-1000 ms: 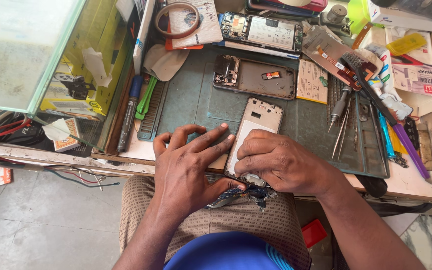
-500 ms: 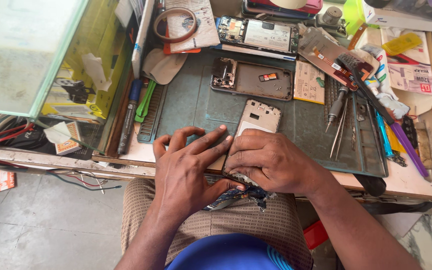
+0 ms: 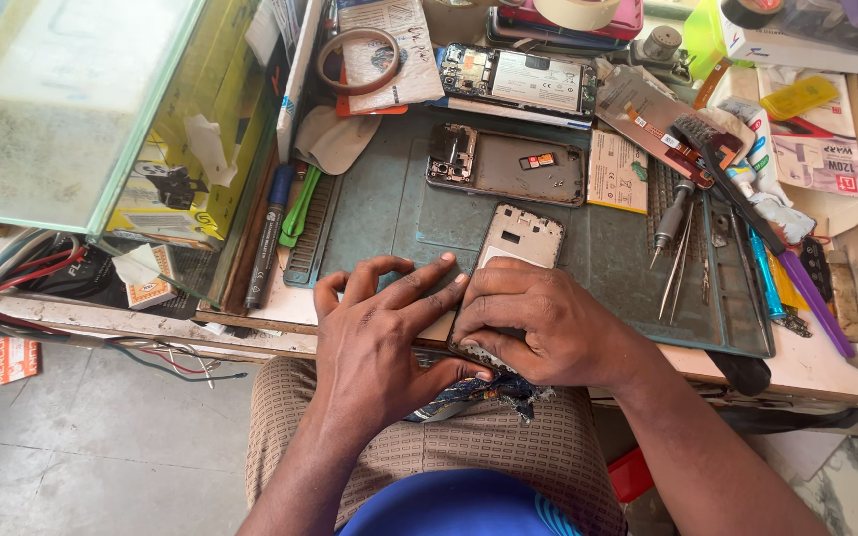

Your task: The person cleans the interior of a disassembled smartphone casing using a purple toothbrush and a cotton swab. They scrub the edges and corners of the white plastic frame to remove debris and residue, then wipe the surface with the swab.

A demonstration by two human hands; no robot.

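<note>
A pale phone frame [image 3: 518, 241] lies on the grey-green work mat [image 3: 389, 203] at the bench's front edge. My right hand [image 3: 538, 323] lies over its lower half, fingers wrapped round its near end. My left hand [image 3: 384, 333] rests flat beside it, fingertips touching the frame's left edge. A piece of dark patterned cloth [image 3: 479, 392] hangs under both hands over my lap.
A second phone body [image 3: 508, 167] and an opened phone [image 3: 523, 79] lie farther back on the mat. Tweezers and screwdrivers [image 3: 677, 233] sit to the right, a purple-handled tool [image 3: 806, 293] beyond. A glass cabinet [image 3: 62, 109] stands at left, a tape ring [image 3: 357, 60] behind.
Both hands have shifted slightly on the frame; my left fingers have slid closer to its left edge. The view has tilted a little.
</note>
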